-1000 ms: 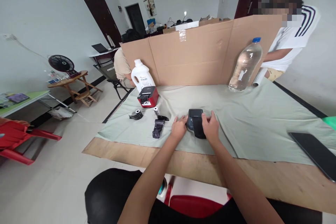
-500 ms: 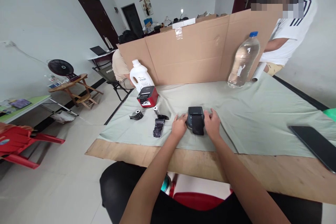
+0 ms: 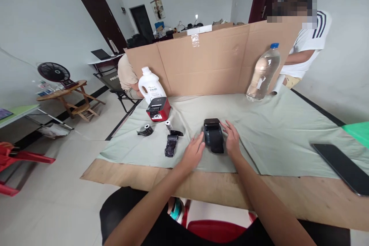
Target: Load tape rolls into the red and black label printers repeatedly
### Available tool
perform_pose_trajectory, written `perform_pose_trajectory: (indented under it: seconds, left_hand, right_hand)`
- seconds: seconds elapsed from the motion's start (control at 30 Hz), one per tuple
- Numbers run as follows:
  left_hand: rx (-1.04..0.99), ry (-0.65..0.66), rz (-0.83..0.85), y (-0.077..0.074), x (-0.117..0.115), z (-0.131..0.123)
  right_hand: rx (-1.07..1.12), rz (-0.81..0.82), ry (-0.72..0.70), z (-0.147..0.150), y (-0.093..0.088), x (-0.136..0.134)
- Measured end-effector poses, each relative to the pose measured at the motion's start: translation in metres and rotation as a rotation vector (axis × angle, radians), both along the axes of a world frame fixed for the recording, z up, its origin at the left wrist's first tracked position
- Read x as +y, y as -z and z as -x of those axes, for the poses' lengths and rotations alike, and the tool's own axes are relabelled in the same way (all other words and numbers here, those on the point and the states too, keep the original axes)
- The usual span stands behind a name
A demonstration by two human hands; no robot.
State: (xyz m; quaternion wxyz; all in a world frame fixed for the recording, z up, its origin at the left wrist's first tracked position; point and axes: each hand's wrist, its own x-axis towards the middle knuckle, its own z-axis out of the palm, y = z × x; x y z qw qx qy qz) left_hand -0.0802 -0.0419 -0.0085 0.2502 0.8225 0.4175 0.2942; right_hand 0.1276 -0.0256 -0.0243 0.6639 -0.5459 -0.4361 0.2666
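Observation:
A small dark printer lies on the cloth in front of me. Its lid looks raised at the far end, and a wide black strip hangs over its near side. My left hand is open beside the printer's left edge, fingers stretched forward; whether they touch it I cannot tell. On the other side, my right hand is also open, with its fingertips close to the lid's right corner. Left of these lie several rolls: a black roll, a small white-cored roll and a dark unrolled piece.
A red and black box-shaped printer stands before a white jug. Upright cardboard spans the table's far side, with a clear bottle at right. A black phone lies near the right edge. Two people sit beyond the cardboard.
Both hands have drawn slightly away from the printer's sides, the left one back toward me. The printer's lid looks more raised than before. My view has shifted a little.

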Motion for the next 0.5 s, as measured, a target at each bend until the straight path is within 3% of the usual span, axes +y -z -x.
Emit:
perform_pose_trajectory:
  seconds: [0.13,0.23,0.37,0.5]
  left_hand:
    - [0.032,0.14,-0.197,-0.003,-0.042,0.041]
    - [0.062,0.156,-0.375,-0.002,-0.059,0.058]
    - [0.073,0.23,-0.516,-0.01,-0.065,0.052]
    - [0.031,0.239,-0.541,-0.013,-0.068,0.044]
  right_hand:
    - [-0.025,0.039,-0.18,-0.01,0.001,0.017]
    - [-0.165,0.11,-0.202,-0.019,0.002,0.028]
    - [-0.522,0.201,-0.16,-0.036,-0.001,0.033]
    - [-0.892,0.243,-0.17,-0.048,-0.023,0.047]
